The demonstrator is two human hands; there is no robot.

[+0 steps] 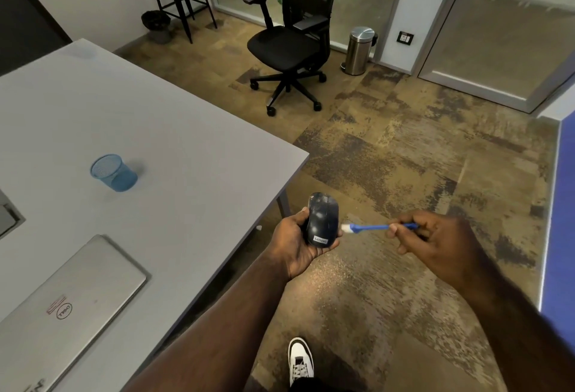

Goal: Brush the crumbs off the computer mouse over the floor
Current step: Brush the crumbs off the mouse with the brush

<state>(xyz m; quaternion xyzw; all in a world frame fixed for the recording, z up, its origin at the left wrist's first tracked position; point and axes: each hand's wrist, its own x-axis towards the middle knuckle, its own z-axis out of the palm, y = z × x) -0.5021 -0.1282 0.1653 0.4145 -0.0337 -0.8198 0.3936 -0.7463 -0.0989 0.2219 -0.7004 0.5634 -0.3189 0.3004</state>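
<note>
Left hand (295,248) cupped around a dark computer mouse (322,220), held top side up over the patterned floor (389,158), just off the near right corner of the grey desk (186,158). Right hand (435,239) pinched closed on a small blue brush (378,227), white bristles just beside the mouse's right side; contact unclear. On the desk: closed silver laptop (71,301) at the near edge, blue mesh cup (113,173) toward the middle. Farther off, black office chair (292,40) and steel bin (357,49). White shoe (300,359) below.
</note>
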